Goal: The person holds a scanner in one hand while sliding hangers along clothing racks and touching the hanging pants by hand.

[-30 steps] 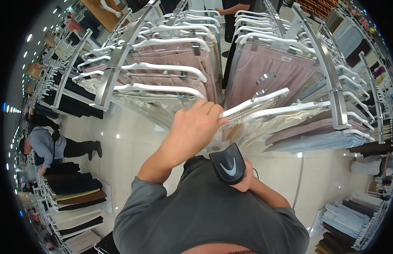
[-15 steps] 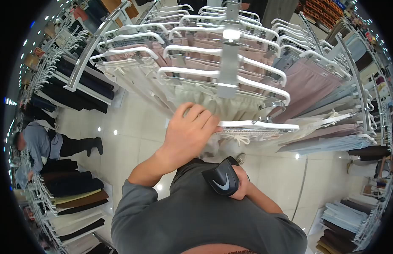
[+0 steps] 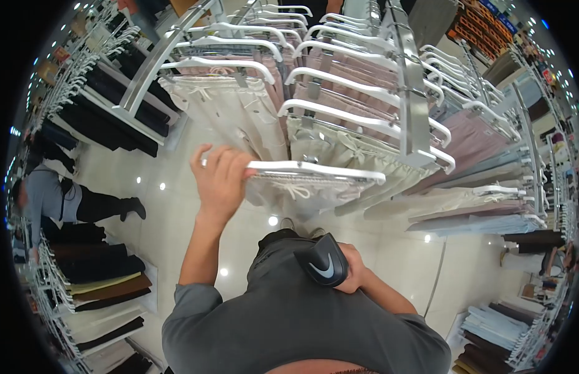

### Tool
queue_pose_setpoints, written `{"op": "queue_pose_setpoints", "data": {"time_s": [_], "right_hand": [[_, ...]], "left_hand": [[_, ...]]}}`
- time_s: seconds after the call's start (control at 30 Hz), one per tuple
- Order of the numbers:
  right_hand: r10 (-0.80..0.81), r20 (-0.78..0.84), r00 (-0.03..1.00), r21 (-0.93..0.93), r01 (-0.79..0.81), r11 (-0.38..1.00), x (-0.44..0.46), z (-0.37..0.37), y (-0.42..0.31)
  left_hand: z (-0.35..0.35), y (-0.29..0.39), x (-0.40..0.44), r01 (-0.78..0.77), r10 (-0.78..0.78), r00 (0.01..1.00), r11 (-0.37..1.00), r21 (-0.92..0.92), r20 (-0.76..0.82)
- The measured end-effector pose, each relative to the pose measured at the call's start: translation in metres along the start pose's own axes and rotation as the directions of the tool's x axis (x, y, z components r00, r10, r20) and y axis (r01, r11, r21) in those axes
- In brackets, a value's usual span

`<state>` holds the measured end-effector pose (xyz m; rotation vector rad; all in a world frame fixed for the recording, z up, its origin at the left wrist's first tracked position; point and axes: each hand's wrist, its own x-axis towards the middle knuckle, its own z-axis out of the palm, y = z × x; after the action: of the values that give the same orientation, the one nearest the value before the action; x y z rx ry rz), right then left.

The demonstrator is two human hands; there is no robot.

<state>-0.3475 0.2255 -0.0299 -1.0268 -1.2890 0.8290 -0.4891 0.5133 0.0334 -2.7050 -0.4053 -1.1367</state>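
My left hand (image 3: pixel 222 181) grips the left end of a white hanger (image 3: pixel 320 168). Light pants with a drawstring bow (image 3: pixel 295 189) hang from it, in front of the racks. In my right hand (image 3: pixel 351 268), close to my torso, is a black handheld device (image 3: pixel 322 260) with a grey curved mark. Just behind the held hanger, cream-green pants (image 3: pixel 339 146) hang on a rack, with pink pants (image 3: pixel 345 93) behind them. Off-white pants (image 3: pixel 224 106) hang on the rack to the left.
Metal rack bars (image 3: pixel 411 93) with white hangers stand ahead. A person in a grey top (image 3: pixel 49 193) is at the left, near folded dark clothes (image 3: pixel 102 268). Light blue garments (image 3: pixel 495 324) lie at the lower right. Glossy floor (image 3: pixel 389 262) shows between the racks.
My left hand has moved left with the hanger and pants, away from the right-hand rack. The view has shifted across the racks. My right hand still holds the device near my torso.
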Motion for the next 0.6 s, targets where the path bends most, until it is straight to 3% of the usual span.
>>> {"op": "queue_pose_setpoints", "data": {"time_s": [0.3, 0.6], "right_hand": [[0.064, -0.009, 0.998, -0.043, -0.065, 0.997, 0.038, 0.025, 0.017], [0.026, -0.066, 0.998, -0.036, -0.029, 0.999, 0.109, 0.097, 0.056]], "left_hand": [[-0.008, -0.131, 0.002, -0.013, 0.037, 0.973, 0.995, 0.102, -0.229], [0.001, -0.225, 0.011, -0.074, 0.076, 0.970, 0.997, 0.017, -0.232]]}}
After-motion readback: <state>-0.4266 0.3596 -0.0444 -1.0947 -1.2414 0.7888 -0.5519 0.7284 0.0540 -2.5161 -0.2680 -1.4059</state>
